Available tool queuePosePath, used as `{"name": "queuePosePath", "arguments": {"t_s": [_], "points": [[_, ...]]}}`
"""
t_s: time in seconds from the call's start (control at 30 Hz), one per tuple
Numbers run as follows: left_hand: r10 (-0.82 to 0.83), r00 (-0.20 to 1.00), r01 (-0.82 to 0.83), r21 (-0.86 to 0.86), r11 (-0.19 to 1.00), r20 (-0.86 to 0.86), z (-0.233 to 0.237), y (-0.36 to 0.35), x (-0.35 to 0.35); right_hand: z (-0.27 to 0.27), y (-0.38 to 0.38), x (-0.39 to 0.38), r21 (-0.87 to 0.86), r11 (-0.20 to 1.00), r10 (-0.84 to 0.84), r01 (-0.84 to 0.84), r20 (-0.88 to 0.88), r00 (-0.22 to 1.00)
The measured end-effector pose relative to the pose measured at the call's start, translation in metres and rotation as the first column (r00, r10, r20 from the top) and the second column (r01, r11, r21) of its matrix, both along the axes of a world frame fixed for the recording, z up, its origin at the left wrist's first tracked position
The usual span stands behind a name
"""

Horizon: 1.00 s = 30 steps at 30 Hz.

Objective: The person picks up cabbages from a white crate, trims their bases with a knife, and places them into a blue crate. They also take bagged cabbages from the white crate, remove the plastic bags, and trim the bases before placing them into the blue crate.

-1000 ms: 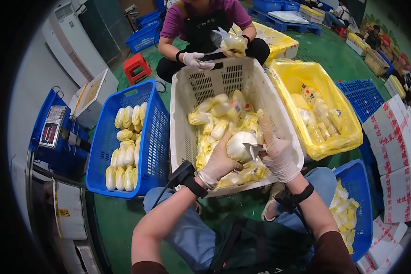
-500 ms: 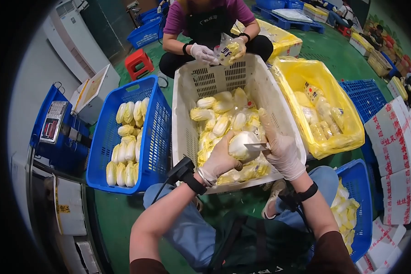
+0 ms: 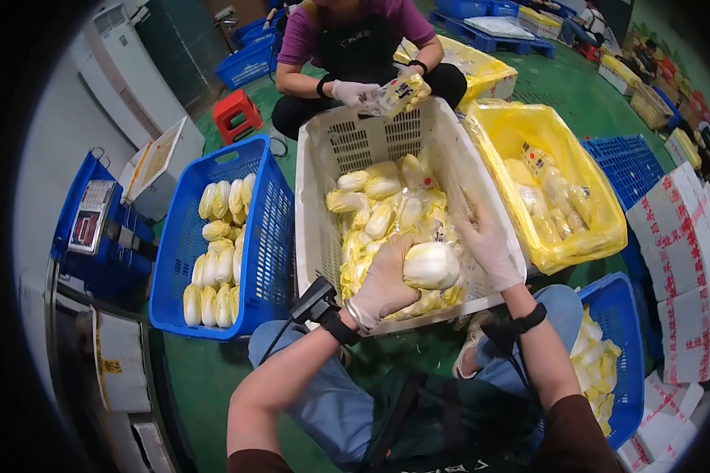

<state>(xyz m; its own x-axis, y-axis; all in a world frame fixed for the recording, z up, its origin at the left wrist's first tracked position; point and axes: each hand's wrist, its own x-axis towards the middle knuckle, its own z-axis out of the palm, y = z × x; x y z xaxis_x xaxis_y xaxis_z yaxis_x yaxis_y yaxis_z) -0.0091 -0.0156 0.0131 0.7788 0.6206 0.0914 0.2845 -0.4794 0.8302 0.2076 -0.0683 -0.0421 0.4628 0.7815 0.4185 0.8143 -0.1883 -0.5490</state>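
Note:
A pale napa cabbage rests in my gloved left hand, whose fingers are wrapped round its leafy side, with the white base facing right. To its right, my gloved right hand is beside the right wall of the white crate. Its fingers keep the curled pose that held the knife earlier; the blade cannot be made out now. Below both hands, small yellow-and-white cabbages and clear printed bags fill the crate.
Opposite, a person's gloved hands hold a bagged cabbage. Trimmed cabbages stand in rows in a blue basket on the left. A yellow-lined box holds bagged cabbages; another blue basket holds loose leaves. A red stool stands behind.
My right hand has drawn away to the right from the cabbage, and the blade no longer shows. The cabbage has turned its base rightward. The person opposite has tilted the bagged cabbage.

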Motion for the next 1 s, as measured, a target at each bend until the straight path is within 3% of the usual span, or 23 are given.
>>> {"name": "queuePosePath", "arguments": {"t_s": [0.03, 0.07, 0.1, 0.17, 0.2, 0.23, 0.27, 0.3, 0.37, 0.4, 0.43, 0.47, 0.5, 0.53, 0.57, 0.63, 0.67, 0.73, 0.83, 0.97, 1.0], "points": [[0.054, 0.998, -0.057, 0.206, 0.977, 0.020, -0.001, -0.001, -0.001, 0.006, -0.002, -0.007, 0.068, 0.982, 0.189, -0.177, -0.295, 0.936], [0.075, 0.997, -0.078, 0.201, 0.976, 0.024, -0.001, 0.001, -0.004, 0.013, -0.006, -0.016, 0.175, 0.932, 0.361, -0.319, -0.552, 0.751], [0.085, 0.996, -0.087, 0.306, 0.948, 0.021, 0.000, 0.006, -0.005, 0.022, -0.011, -0.024, 0.172, 0.927, 0.372, -0.334, -0.553, 0.746], [0.097, 0.995, -0.095, 0.408, 0.908, 0.015, 0.010, 0.007, -0.007, 0.040, -0.024, -0.037, -0.051, 0.862, 0.314, -0.505, -0.727, 0.610], [0.133, 0.991, -0.122, 0.587, 0.800, 0.026, 0.020, 0.005, -0.008, 0.041, -0.025, -0.039, 0.057, 0.842, 0.339, -0.536, -0.829, 0.445], [0.163, 0.986, -0.142, 0.741, 0.656, 0.045, 0.027, 0.006, -0.008, 0.041, -0.027, -0.036, 0.060, 0.841, 0.344, -0.538, -0.825, 0.447], [0.198, 0.954, -0.301, 0.711, 0.636, 0.226, 0.021, 0.014, -0.008, 0.042, -0.029, -0.031, 0.078, 0.881, 0.246, -0.467, -0.919, 0.309], [0.196, 0.953, -0.302, 0.713, 0.633, 0.230, 0.021, 0.016, -0.005, 0.042, -0.030, -0.027, 0.082, 0.917, 0.151, -0.391, -0.977, 0.149], [0.302, 0.796, -0.438, 0.156, 0.885, 0.525, 0.023, 0.021, -0.002, 0.041, -0.030, -0.029, 0.149, 0.931, 0.205, -0.332, -0.968, 0.142], [0.301, 0.794, -0.440, 0.159, 0.884, 0.528, 0.022, 0.022, -0.001, 0.041, -0.029, -0.032, 0.208, 0.938, 0.253, -0.276, -0.958, 0.136], [0.285, 0.827, -0.171, -0.266, 0.949, 0.484, 0.020, 0.022, 0.000, 0.039, -0.027, -0.037, 0.210, 0.936, 0.255, -0.282, -0.957, 0.136], [0.247, 0.854, 0.121, -0.638, 0.761, 0.457, 0.016, 0.020, 0.000, 0.036, -0.025, -0.044, 0.287, 0.923, 0.345, -0.255, -0.912, 0.222], [0.194, 0.870, 0.363, -0.855, 0.371, 0.454, 0.012, 0.018, 0.001, 0.031, -0.023, -0.048, 0.365, 0.901, 0.425, -0.233, -0.851, 0.308], [0.272, 0.843, 0.383, -0.874, 0.299, 0.463, 0.006, 0.015, 0.003, 0.028, -0.020, -0.048, 0.342, 0.913, 0.406, -0.222, -0.815, 0.414], [0.272, 0.844, 0.382, -0.874, 0.298, 0.462, 0.001, 0.017, 0.004, 0.026, -0.021, -0.047, 0.342, 0.913, 0.405, -0.221, -0.816, 0.413], [0.199, 0.867, 0.262, -0.759, 0.597, 0.456, -0.009, 0.018, 0.007, 0.031, -0.022, -0.045, 0.295, 0.943, 0.332, -0.154, -0.817, 0.471], [0.196, 0.869, 0.264, -0.760, 0.594, 0.455, -0.013, 0.018, 0.008, 0.036, -0.021, -0.045, 0.293, 0.944, 0.328, -0.150, -0.818, 0.472], [0.104, 0.920, 0.138, -0.560, 0.817, 0.378, -0.019, 0.016, 0.009, 0.043, -0.021, -0.044, 0.477, 0.869, 0.457, -0.128, -0.677, 0.576], [0.135, 0.929, 0.080, -0.543, 0.836, 0.345, -0.024, 0.010, 0.011, 0.047, -0.024, -0.041, 0.406, 0.886, 0.456, -0.222, -0.681, 0.573], [0.122, 0.952, 0.034, -0.492, 0.870, 0.281, -0.030, 0.009, 0.010, 0.042, -0.026, -0.040, 0.379, 0.916, 0.373, -0.131, -0.688, 0.623], [0.132, 0.945, 0.038, -0.500, 0.865, 0.300, -0.031, 0.008, 0.010, 0.044, -0.026, -0.041, 0.352, 0.931, 0.302, -0.099, -0.587, 0.751]]}}
